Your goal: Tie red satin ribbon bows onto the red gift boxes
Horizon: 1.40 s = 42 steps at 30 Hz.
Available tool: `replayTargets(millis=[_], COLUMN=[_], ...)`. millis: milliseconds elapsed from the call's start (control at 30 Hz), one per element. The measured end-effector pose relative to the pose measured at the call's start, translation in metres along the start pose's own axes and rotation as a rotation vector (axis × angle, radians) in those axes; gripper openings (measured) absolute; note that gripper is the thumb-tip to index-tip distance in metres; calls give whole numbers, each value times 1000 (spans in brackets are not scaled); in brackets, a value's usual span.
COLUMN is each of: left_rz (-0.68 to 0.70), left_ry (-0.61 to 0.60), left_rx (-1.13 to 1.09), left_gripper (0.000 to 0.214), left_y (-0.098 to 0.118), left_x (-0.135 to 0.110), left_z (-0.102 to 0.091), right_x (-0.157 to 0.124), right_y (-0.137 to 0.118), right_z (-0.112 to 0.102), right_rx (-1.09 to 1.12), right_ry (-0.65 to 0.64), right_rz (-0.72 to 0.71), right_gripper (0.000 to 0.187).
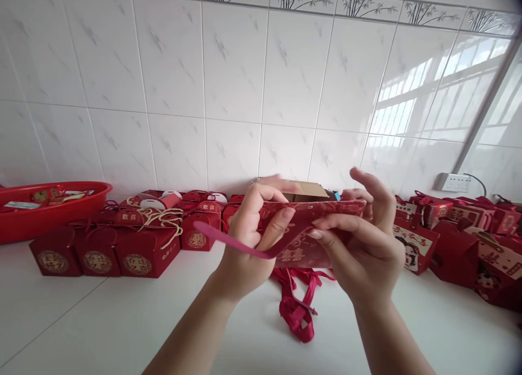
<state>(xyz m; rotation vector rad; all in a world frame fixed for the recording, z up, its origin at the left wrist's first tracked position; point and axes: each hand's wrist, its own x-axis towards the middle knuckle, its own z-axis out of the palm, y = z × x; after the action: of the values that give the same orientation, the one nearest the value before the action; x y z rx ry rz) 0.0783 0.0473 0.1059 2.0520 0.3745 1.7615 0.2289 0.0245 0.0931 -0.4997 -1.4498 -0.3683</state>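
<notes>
A red paper gift bag [293, 253] with pale printed characters is held up in front of me, above the tabletop. My left hand [253, 222] grips its left side, thumb on the front and fingers behind. A dark pink ribbon [234, 241] runs across the front of the bag, its loose end sticking out to the left. My right hand [362, 250] pinches the ribbon between thumb and index finger near the bag's upper edge, other fingers raised. Below the bag, a bundle of red ribbons [299, 315] lies on the white table [228, 337].
Red gift boxes [136, 260] with twine stand at the left, beside a red plastic basin [49, 214]. Several red gift bags [452, 250] crowd the right. A cardboard box [308, 188] sits behind my hands, against the tiled wall [232, 81].
</notes>
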Motion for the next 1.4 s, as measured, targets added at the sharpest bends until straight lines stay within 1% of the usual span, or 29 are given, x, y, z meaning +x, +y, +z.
replayTargets(millis=[100,233,367,533,667,867,933,1000,1033,1067,1100,1167,1200,1267,1300,1367,1400], left_rz=[15,58,116,183,210,283,291,309,322,334,341,317,276,169,113,25,0], left_ry=[-13,30,30,19,43,19,11,11,15,22,28,-1,-38,-116,-143,-170,-184], left_rx=[-117,-86,-49,-78,-62,-25,-27,-39,-47,-55,-63,-90,-109,-126,-118,-75,-50], left_gripper=[6,7,10,15,16,18,20,20,21,21,21,21,22,27,33,45,45], left_y=[0,-4,-7,-7,-8,-12,-13,-12,-12,-11,-10,-7,-6,-3,-2,0,1], left_x=[-3,-5,-5,-6,-6,-5,-5,-5,-5,-5,-5,-5,-6,-6,-5,-3,-2], left_z=[2,5,7,10,10,10,10,11,12,13,13,14,14,11,8,-1,-5], right_x=[0,0,2,4,3,2,2,2,2,2,2,3,3,5,5,7,7], right_y=[2,2,-1,-3,-3,-5,-4,-1,0,2,3,4,4,3,3,4,5], right_z=[1,0,-1,-3,-4,-2,0,2,2,2,1,-2,-3,-5,-6,-7,-8], right_rx=[-27,-50,-64,-42,-11,35,67,129,165,200,223,223,206,159,134,95,76], right_ry=[2,14,6,1,-18,-19,28,100,113,98,65,7,7,63,95,133,147], right_rz=[-34,-41,-22,-29,1,85,88,96,123,170,227,323,341,308,275,208,178], right_gripper=[12,14,14,15,12,11,14,26,34,39,38,22,16,19,20,21,21])
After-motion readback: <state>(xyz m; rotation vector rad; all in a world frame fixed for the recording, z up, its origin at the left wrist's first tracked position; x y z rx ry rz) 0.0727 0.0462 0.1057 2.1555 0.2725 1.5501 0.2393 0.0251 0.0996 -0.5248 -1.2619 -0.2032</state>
